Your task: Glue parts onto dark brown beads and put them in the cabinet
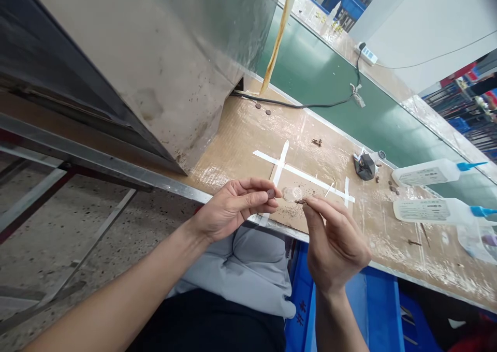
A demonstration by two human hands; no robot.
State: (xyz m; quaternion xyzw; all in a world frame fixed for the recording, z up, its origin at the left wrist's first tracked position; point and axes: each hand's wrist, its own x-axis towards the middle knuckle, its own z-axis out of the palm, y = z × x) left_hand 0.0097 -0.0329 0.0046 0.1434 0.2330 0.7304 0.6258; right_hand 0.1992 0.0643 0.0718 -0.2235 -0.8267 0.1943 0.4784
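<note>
Between the thumb and fingers of my left hand (236, 207) is a small, dark brown round disc (271, 193). My right hand (336, 235) pinches a tiny dark brown piece (300, 202), its kind too small to make out, its tip pointing toward the disc. The two hands are a short way apart above the table's front edge. Just beyond them a small clear round dish (292, 193) rests on a brown board, with dark crumbs (289, 211) scattered about it. White tape strips (306, 174) cross the surface behind the dish.
A large metal housing (186, 57) stands at the left. Two white bottles with blue nozzles (430, 210) lie at the right, near a black crumpled bag (365, 166). A black cable (314, 105) runs along the back. Blue bins (357, 300) sit below the edge.
</note>
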